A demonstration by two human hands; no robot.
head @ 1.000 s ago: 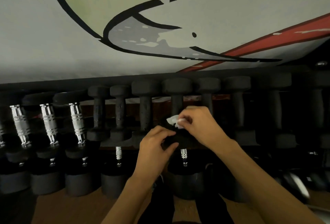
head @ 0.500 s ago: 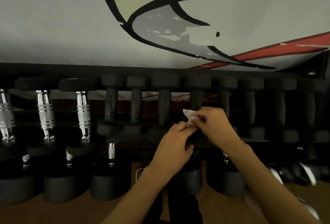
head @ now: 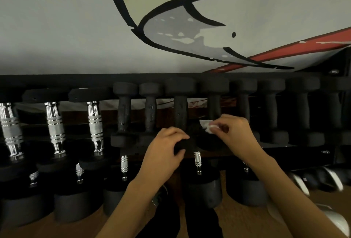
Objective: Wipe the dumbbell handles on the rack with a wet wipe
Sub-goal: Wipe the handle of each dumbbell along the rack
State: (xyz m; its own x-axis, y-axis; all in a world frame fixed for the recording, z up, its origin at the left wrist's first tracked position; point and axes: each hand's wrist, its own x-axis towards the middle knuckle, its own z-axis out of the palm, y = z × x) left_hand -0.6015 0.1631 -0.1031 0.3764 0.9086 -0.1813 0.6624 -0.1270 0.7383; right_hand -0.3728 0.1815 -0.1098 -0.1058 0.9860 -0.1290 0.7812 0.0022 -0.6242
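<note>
A row of black dumbbells lies across the top shelf of a dark rack. My right hand pinches a crumpled white wet wipe against the near end of one black dumbbell handle. My left hand grips the near head of the neighbouring black dumbbell, whose head is mostly hidden under my fingers. Both forearms reach in from the bottom of the view.
Chrome-handled dumbbells fill the left of the top shelf. Larger chrome-handled dumbbells stand on the lower shelf. A painted wall rises behind the rack. A wooden floor and my dark trouser legs show below.
The view has shifted left, so the rack sits further right in frame. My left hand has settled onto the dumbbell head; my right hand keeps the wipe on the same handle.
</note>
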